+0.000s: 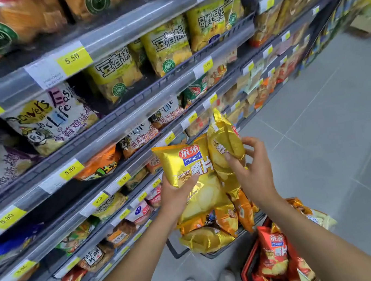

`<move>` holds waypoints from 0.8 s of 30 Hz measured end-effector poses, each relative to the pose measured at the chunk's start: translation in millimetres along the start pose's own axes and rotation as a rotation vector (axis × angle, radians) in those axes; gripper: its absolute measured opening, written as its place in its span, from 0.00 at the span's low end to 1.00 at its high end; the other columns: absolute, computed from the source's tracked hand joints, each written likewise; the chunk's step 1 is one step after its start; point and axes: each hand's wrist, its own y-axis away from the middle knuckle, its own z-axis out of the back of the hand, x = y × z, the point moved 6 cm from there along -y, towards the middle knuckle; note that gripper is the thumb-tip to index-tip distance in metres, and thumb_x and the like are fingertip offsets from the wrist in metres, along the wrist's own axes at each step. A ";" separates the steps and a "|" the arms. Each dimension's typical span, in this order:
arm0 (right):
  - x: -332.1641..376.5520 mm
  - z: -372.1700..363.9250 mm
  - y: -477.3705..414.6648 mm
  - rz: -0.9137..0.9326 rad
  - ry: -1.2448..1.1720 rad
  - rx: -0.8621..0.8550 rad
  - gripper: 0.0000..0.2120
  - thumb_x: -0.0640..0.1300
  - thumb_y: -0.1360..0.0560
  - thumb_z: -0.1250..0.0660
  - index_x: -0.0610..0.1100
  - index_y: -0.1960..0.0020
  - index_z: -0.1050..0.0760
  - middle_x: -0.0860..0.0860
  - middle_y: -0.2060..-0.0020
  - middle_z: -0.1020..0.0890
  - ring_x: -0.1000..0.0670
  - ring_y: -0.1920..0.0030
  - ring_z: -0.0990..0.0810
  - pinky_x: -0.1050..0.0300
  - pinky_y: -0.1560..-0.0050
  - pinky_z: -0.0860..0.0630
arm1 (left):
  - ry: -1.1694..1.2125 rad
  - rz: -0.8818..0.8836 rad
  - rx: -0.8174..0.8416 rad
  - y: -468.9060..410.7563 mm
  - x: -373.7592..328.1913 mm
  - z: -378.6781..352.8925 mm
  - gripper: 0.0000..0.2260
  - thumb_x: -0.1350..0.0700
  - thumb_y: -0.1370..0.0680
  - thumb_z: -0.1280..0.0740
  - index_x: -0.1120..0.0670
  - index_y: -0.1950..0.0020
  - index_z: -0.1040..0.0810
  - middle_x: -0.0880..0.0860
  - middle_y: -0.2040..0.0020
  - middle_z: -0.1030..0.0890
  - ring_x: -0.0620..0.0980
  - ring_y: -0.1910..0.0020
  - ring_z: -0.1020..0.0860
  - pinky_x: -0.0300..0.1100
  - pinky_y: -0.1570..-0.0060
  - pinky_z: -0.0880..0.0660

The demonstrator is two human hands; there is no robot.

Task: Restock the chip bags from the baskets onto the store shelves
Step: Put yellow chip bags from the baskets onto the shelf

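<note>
At nine o'clock stand the long grey metal store shelves (pixel 114 125), full of snacks. In the middle, the left hand (pixel 176 195) grips a shiny gold chip bag with a red logo (pixel 183 165) from below. At three o'clock from it, a second shiny gold chip bag (pixel 225 143) is pinched by the right hand (pixel 254 166). The slippery bags touch, so one could slide out and drop toward the black wire basket (pixel 172 249) at six o'clock.

This is a shop, seen from its snack aisle. Long grey shelves (pixel 114 33) rise in tiers, packed with bagged snacks (pixel 164 46). Yellow price labels (pixel 73 58) reading 5.50 and 3.90 run along the shelves' front rails. On the grey tiled floor (pixel 337 140) beside the shelves stand a red shopping basket (pixel 245 276) and a black basket (pixel 173 249), both holding chip bags (pixel 274 255).
</note>
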 end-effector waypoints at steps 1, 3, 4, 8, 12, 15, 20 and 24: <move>10.0 0.4 2.6 0.015 -0.010 0.012 0.32 0.68 0.29 0.28 0.59 0.31 0.33 0.58 0.34 0.27 0.58 0.35 0.25 0.51 0.43 0.18 | 0.007 -0.012 0.020 1.5 -5.4 1.1 0.23 0.51 0.27 0.19 0.49 0.34 0.22 0.48 0.46 0.12 0.50 0.48 0.13 0.57 0.43 0.17; 26.3 0.1 6.4 0.033 -0.013 0.055 0.38 0.67 0.32 0.25 0.60 0.27 0.36 0.58 0.32 0.28 0.58 0.33 0.27 0.64 0.45 0.22 | 0.042 -0.034 0.047 4.7 -17.1 5.1 0.20 0.52 0.25 0.21 0.48 0.35 0.21 0.48 0.46 0.12 0.51 0.47 0.13 0.56 0.44 0.17; 31.7 0.2 7.9 0.037 -0.003 0.080 0.41 0.67 0.34 0.24 0.61 0.27 0.36 0.58 0.32 0.28 0.59 0.33 0.27 0.67 0.46 0.24 | 0.060 -0.035 0.053 5.6 -21.9 8.4 0.21 0.52 0.25 0.20 0.47 0.35 0.22 0.47 0.46 0.12 0.51 0.47 0.13 0.56 0.44 0.17; 47.4 3.9 12.1 0.079 0.034 0.205 0.46 0.76 0.35 0.30 0.62 0.22 0.38 0.56 0.30 0.28 0.57 0.32 0.27 0.59 0.39 0.24 | 0.069 -0.025 0.084 8.1 -40.5 24.9 0.37 0.39 0.34 0.17 0.46 0.29 0.26 0.47 0.43 0.13 0.52 0.45 0.14 0.60 0.42 0.18; 62.4 12.8 12.8 0.139 -0.046 0.235 0.30 0.70 0.21 0.45 0.58 0.24 0.30 0.58 0.31 0.24 0.53 0.29 0.27 0.39 0.31 0.26 | 0.096 -0.031 0.144 14.4 -53.9 36.4 0.32 0.42 0.32 0.19 0.46 0.30 0.24 0.49 0.44 0.12 0.53 0.47 0.13 0.59 0.44 0.17; 77.0 18.2 10.8 0.199 0.007 0.234 0.18 0.47 0.17 0.39 0.56 0.28 0.26 0.59 0.39 0.23 0.54 0.35 0.24 0.42 0.40 0.20 | 0.135 -0.024 0.193 21.1 -60.6 43.1 0.29 0.46 0.30 0.22 0.48 0.30 0.25 0.52 0.43 0.12 0.56 0.46 0.13 0.59 0.45 0.17; 101.0 26.9 11.8 0.328 0.075 0.265 0.29 0.34 0.21 0.30 0.63 0.31 0.29 0.63 0.40 0.23 0.52 0.46 0.21 0.53 0.58 0.17 | 0.117 -0.042 0.222 34.9 -74.3 55.3 0.46 0.36 0.44 0.14 0.51 0.31 0.24 0.55 0.42 0.13 0.59 0.45 0.13 0.60 0.44 0.17; 118.2 38.5 12.4 0.370 0.114 0.326 0.32 0.46 0.25 0.24 0.69 0.31 0.34 0.57 0.37 0.25 0.55 0.42 0.24 0.58 0.54 0.20 | 0.101 -0.074 0.239 48.3 -80.1 61.8 0.49 0.34 0.48 0.14 0.51 0.32 0.23 0.56 0.42 0.13 0.61 0.44 0.14 0.63 0.40 0.20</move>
